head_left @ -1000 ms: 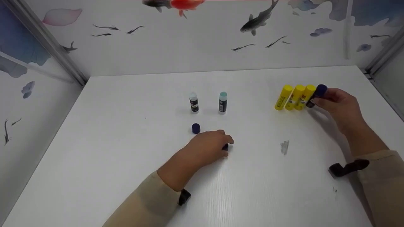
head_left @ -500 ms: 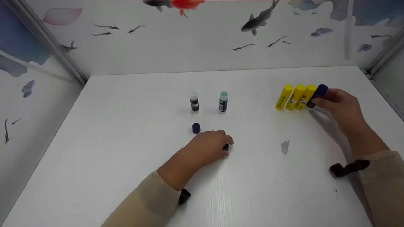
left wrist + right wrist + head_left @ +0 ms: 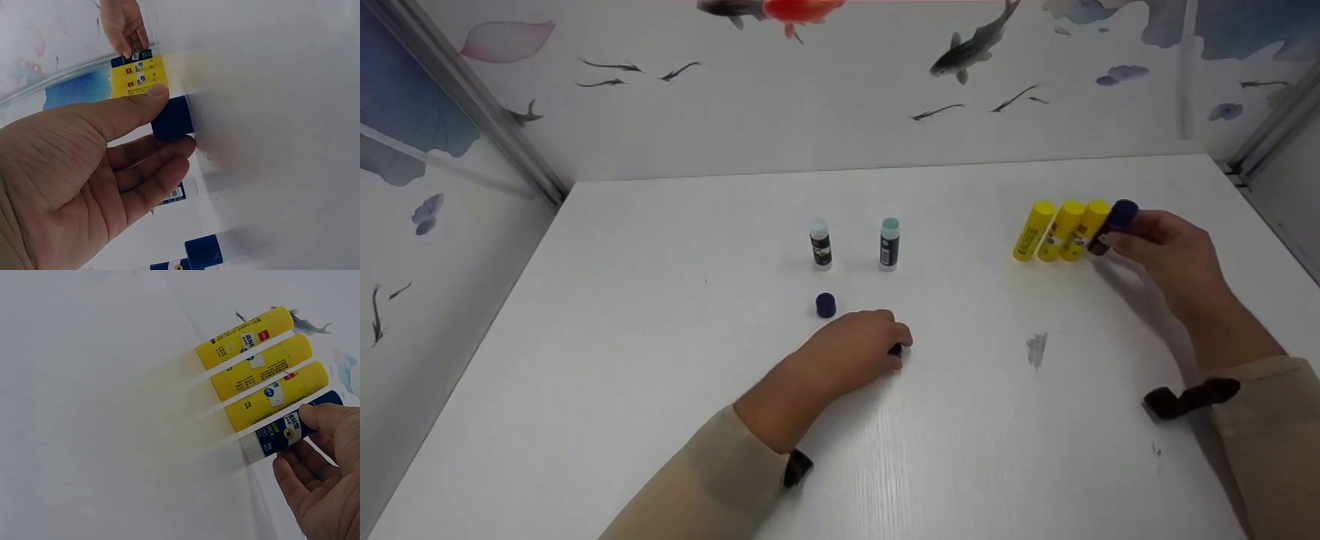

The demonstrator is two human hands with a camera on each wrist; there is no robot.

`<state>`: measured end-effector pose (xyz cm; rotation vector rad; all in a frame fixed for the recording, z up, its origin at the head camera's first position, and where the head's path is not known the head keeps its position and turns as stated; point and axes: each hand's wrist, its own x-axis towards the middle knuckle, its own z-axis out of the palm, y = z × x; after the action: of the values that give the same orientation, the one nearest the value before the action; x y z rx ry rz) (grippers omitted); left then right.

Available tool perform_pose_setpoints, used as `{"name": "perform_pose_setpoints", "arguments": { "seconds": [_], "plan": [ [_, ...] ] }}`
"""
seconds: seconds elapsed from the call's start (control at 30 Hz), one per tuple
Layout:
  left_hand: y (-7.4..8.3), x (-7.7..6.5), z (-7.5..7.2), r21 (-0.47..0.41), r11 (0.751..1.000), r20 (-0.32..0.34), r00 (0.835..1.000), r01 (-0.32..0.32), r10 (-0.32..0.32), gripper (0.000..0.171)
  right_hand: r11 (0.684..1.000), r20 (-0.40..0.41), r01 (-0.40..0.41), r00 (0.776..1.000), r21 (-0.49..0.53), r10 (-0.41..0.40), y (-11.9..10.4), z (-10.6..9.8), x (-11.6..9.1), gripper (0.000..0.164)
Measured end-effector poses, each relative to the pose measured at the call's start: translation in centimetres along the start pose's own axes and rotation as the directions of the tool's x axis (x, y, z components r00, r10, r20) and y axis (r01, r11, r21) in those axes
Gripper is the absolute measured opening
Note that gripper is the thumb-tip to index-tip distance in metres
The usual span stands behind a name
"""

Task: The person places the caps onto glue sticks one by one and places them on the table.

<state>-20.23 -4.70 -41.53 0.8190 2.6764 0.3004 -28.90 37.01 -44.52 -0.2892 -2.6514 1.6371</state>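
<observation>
My left hand (image 3: 847, 352) is low over the table's middle, its thumb and fingers pinching a dark blue glue stick cap (image 3: 172, 118) right at the tabletop. At the right, my right hand (image 3: 1174, 259) grips a capped blue glue stick (image 3: 289, 430) that stands upright at the end of a row. Beside it are three yellow glue sticks, the nearest yellow glue stick (image 3: 277, 396) right next to the blue one. Two uncapped glue sticks stand farther back: a left one (image 3: 821, 246) and a right one (image 3: 889, 245). A second blue cap (image 3: 826, 305) stands just beyond my left hand.
The white table (image 3: 660, 375) has a grey smudge (image 3: 1036, 351) between my hands. A white back panel (image 3: 825, 127) printed with fish rises behind it, and side panels stand left and right. Black straps (image 3: 1189, 399) hang at the sleeve cuffs.
</observation>
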Motion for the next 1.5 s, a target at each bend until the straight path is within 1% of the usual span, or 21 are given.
{"name": "perform_pose_setpoints", "arguments": {
  "seconds": [0.37,0.6,0.97,1.27,1.37,1.5],
  "plan": [
    [0.06,-0.16,-0.04,-0.025,1.000,0.004,1.000,0.007,-0.007,0.027,1.000,0.008,0.005,1.000,0.003,-0.005,-0.26,-0.17,-0.01,0.052],
    [-0.02,-0.21,-0.01,-0.025,1.000,-0.018,1.000,-0.014,0.014,0.022,1.000,0.006,0.020,1.000,-0.010,-0.020,-0.37,-0.22,0.07,0.051],
    [0.12,-0.46,-0.28,-0.024,0.999,-0.018,1.000,-0.023,0.022,0.022,1.000,-0.001,-0.001,1.000,0.003,0.001,-0.32,-0.22,0.14,0.050],
    [0.14,-0.51,-0.25,-0.020,1.000,-0.014,1.000,-0.015,0.015,0.023,0.999,-0.006,-0.043,0.999,0.008,0.043,-0.20,-0.23,0.05,0.058],
    [0.11,-0.57,-0.23,-0.027,0.999,-0.018,1.000,-0.017,0.016,0.023,0.999,-0.008,-0.038,0.999,0.015,0.038,-0.17,-0.23,-0.06,0.058],
    [0.14,-0.81,-0.27,-0.039,0.999,-0.020,1.000,-0.016,0.015,0.025,0.999,-0.005,-0.006,1.000,0.035,0.006,-0.06,-0.34,-0.41,0.056]
  ]
}}
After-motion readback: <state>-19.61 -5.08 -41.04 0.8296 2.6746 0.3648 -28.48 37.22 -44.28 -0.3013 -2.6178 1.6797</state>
